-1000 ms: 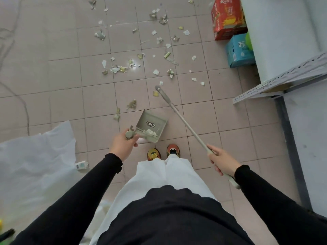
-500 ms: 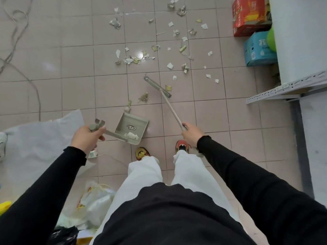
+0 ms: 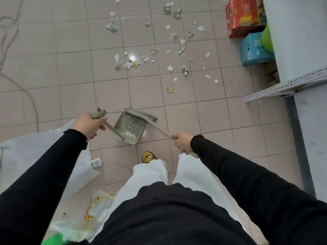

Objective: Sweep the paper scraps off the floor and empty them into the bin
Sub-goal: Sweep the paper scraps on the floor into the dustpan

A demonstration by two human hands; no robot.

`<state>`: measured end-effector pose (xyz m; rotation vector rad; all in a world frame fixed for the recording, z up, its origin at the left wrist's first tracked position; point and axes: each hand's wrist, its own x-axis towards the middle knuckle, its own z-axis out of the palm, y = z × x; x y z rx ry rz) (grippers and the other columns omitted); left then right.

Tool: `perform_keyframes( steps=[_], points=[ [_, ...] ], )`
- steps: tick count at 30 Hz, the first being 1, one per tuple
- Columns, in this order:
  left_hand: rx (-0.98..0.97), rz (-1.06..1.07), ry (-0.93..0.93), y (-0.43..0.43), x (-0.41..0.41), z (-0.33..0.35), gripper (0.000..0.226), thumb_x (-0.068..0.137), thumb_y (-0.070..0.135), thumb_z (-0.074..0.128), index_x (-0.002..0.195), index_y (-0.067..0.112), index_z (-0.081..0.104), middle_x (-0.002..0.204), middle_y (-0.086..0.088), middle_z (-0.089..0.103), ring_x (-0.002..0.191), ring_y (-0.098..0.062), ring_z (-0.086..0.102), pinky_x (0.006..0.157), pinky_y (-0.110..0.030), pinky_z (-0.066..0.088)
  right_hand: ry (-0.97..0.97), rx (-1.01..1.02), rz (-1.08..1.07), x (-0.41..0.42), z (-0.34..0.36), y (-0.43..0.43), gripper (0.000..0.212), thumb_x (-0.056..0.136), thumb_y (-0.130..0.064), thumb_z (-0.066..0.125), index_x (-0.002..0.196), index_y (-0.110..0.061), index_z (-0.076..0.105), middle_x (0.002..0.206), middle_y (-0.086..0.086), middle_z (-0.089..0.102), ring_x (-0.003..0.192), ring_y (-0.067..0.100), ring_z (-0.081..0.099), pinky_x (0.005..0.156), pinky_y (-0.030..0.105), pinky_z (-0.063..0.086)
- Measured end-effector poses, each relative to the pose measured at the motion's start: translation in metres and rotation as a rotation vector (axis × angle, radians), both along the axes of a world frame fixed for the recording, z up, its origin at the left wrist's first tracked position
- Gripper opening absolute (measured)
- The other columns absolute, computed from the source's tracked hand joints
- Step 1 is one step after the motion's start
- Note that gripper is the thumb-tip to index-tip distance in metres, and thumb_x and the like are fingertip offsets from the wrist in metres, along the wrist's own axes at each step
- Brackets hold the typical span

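A grey-green dustpan (image 3: 129,129) rests on the pink tiled floor just ahead of my feet, with a few white scraps at its back wall. My left hand (image 3: 89,125) grips the dustpan's long handle. My right hand (image 3: 182,142) grips the broom handle; the broom head (image 3: 141,114) lies across the dustpan's open mouth. Paper scraps (image 3: 155,52) are scattered over the tiles farther ahead, with one yellowish scrap (image 3: 170,90) nearest the broom. No bin is clearly visible.
A red carton (image 3: 244,16) and a blue carton (image 3: 254,49) stand at the far right beside a white unit with a metal shelf rail (image 3: 283,87). White sheeting (image 3: 26,152), a power strip (image 3: 96,163) and plastic bags (image 3: 92,214) lie at left. Cables (image 3: 10,55) trail at far left.
The broom head has been pulled back from the scraps to the dustpan's mouth. The two scraps that lay just ahead of the dustpan are gone from the floor. My view has shifted.
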<state>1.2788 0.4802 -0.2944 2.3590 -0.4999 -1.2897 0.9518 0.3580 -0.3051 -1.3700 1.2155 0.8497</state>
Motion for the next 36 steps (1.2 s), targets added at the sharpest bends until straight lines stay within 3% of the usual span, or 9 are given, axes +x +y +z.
perform_keyframes(
  steps=[3,6,12,18,22,26,31,36],
  points=[
    [0.002,0.0,0.011,0.0,0.008,-0.003,0.024,0.095,0.035,0.064,0.098,0.013,0.071,0.082,-0.011,0.075,0.047,-0.02,0.041,0.05,-0.022,0.035,-0.026,0.041,-0.113,-0.019,0.033,0.005,0.051,0.098,-0.014,0.036,0.148,-0.028,0.041,0.078,0.003,0.049,0.049,0.013,0.041,0.037,0.021,0.037],
    [0.008,-0.005,0.019,0.003,0.013,-0.002,0.024,0.095,0.037,0.064,0.099,0.015,0.071,0.083,-0.01,0.075,0.049,-0.019,0.043,0.05,-0.023,0.036,-0.027,-0.03,-0.083,-0.019,0.039,0.021,0.049,0.099,-0.019,0.034,0.147,-0.032,0.041,0.079,0.002,0.051,0.055,0.016,0.044,0.044,0.025,0.04],
    [-0.019,0.003,0.033,0.004,0.012,0.002,0.021,0.096,0.033,0.064,0.099,0.013,0.069,0.085,-0.013,0.074,0.046,-0.018,0.04,0.048,-0.022,0.034,0.018,-0.103,0.064,0.032,0.005,0.026,0.046,0.101,-0.012,0.032,0.146,-0.014,0.04,0.095,0.008,0.051,0.06,0.013,0.041,0.056,0.024,0.042],
    [-0.028,-0.006,0.039,-0.003,0.013,-0.002,0.02,0.095,0.033,0.065,0.1,0.013,0.068,0.085,-0.013,0.075,0.046,-0.019,0.04,0.049,-0.022,0.033,-0.064,0.046,-0.125,0.003,0.035,-0.001,0.05,0.099,-0.013,0.037,0.147,-0.025,0.041,0.079,0.003,0.048,0.051,0.012,0.041,0.037,0.02,0.036],
    [-0.067,0.031,0.039,-0.012,0.011,-0.006,0.018,0.096,0.031,0.064,0.1,0.015,0.069,0.086,-0.013,0.075,0.047,-0.019,0.04,0.049,-0.023,0.034,-0.095,0.01,-0.226,-0.02,0.041,0.0,0.053,0.099,-0.013,0.038,0.151,-0.026,0.036,0.078,0.005,0.046,0.049,0.013,0.039,0.036,0.021,0.037],
    [-0.079,0.036,0.041,-0.035,-0.003,-0.013,0.02,0.098,0.03,0.062,0.108,0.013,0.067,0.092,-0.016,0.075,0.047,-0.019,0.041,0.048,-0.023,0.035,-0.156,-0.124,-0.315,-0.017,0.035,-0.024,0.05,0.1,-0.011,0.036,0.147,-0.026,0.042,0.079,0.005,0.048,0.048,0.016,0.039,0.038,0.026,0.037],
    [-0.102,0.019,0.041,-0.063,-0.009,-0.002,0.016,0.098,0.032,0.061,0.103,0.018,0.066,0.094,-0.016,0.075,0.048,-0.02,0.041,0.048,-0.023,0.035,-0.177,-0.175,-0.334,-0.025,0.03,-0.064,0.052,0.101,-0.018,0.039,0.151,-0.029,0.036,0.079,0.002,0.055,0.048,0.016,0.043,0.042,0.03,0.04],
    [-0.115,0.07,0.051,-0.052,-0.003,0.031,0.021,0.101,0.027,0.06,0.112,0.01,0.065,0.093,-0.011,0.073,0.048,-0.017,0.039,0.036,-0.017,0.035,-0.166,-0.16,-0.329,-0.03,0.022,-0.077,0.053,0.1,-0.019,0.041,0.151,-0.031,0.036,0.081,0.005,0.055,0.048,0.016,0.045,0.042,0.028,0.041]
  ],
)
